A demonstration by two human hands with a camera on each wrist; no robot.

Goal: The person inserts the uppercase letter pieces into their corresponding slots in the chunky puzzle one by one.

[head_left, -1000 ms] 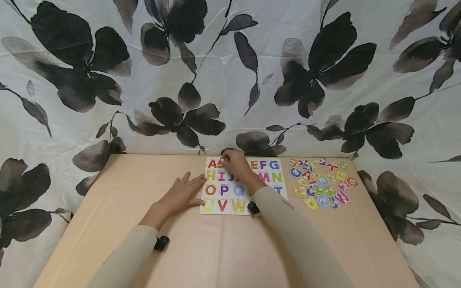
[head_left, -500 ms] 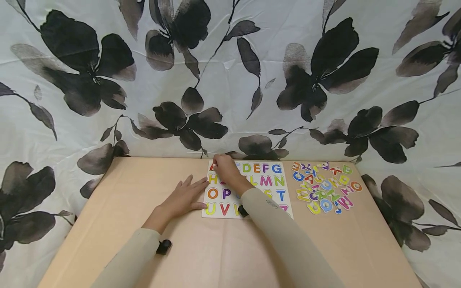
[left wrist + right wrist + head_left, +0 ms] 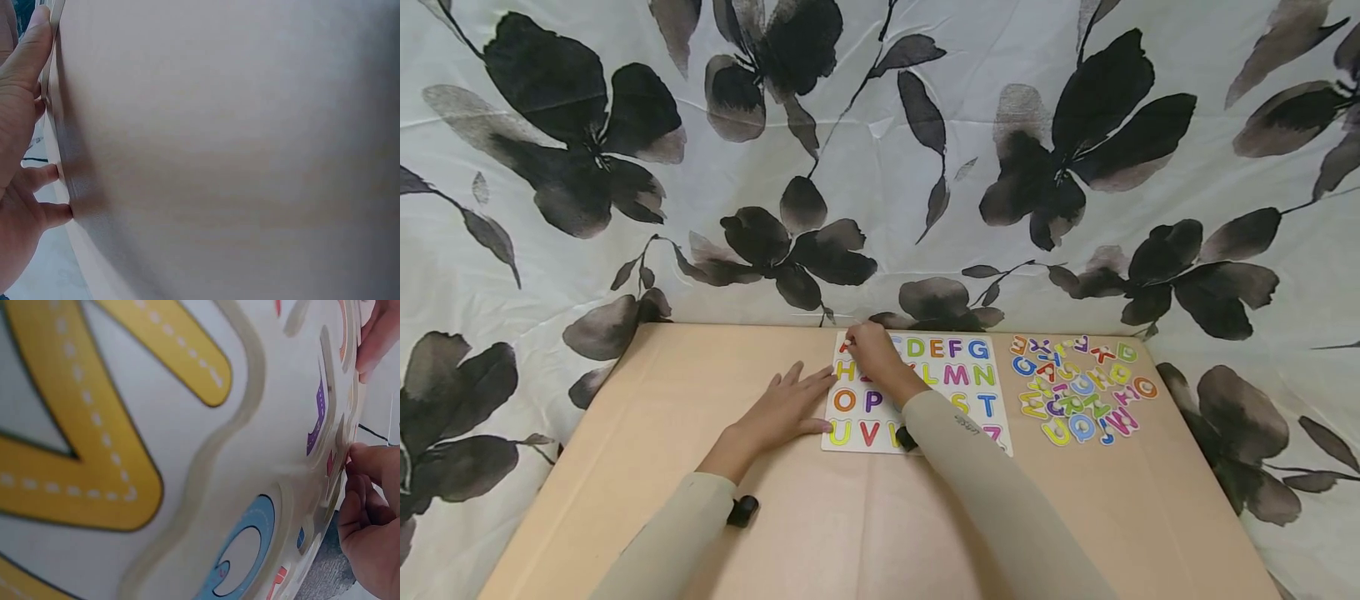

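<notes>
White board (image 3: 856, 418) printed with coloured capitals lay flat on the tabletop (image 3: 865, 525), well left of the loose letters (image 3: 1072, 403). With fingers spread, the left hand (image 3: 781, 414) touched its left edge. Over its upper-left corner, beside the red A (image 3: 843, 345), the right hand (image 3: 877, 358) had thumb and fingertips together; whether they pinched a letter, I could not tell.

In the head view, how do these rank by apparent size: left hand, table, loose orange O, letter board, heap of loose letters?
1. Table
2. Letter board, partly covered
3. Heap of loose letters
4. Left hand
5. Loose orange O
</notes>
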